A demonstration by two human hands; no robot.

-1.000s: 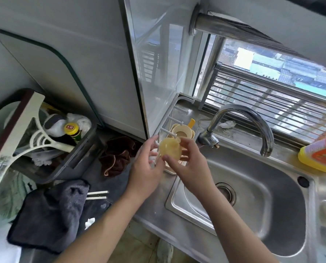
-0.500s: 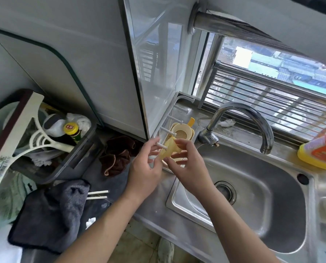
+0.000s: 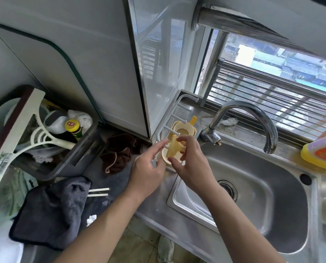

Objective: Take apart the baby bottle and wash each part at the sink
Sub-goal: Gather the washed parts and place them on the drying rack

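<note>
Yellow bottle part (image 3: pixel 174 149), pinched in the right hand (image 3: pixel 192 166), hung at the drying rack (image 3: pixel 170 112) — left hand (image 3: pixel 148 168) slack-fingered alongside; racking seemed underway, needing alignment onto a peg (image 3: pixel 174 132).

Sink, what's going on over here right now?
A person stands at the sink, working over the white rack at its left corner. The right hand pinches a yellow part of the baby bottle, and the left hand reaches in beside it with fingers extended. Other yellow pieces sit on the rack behind. No water is visibly running from the tap.
</note>
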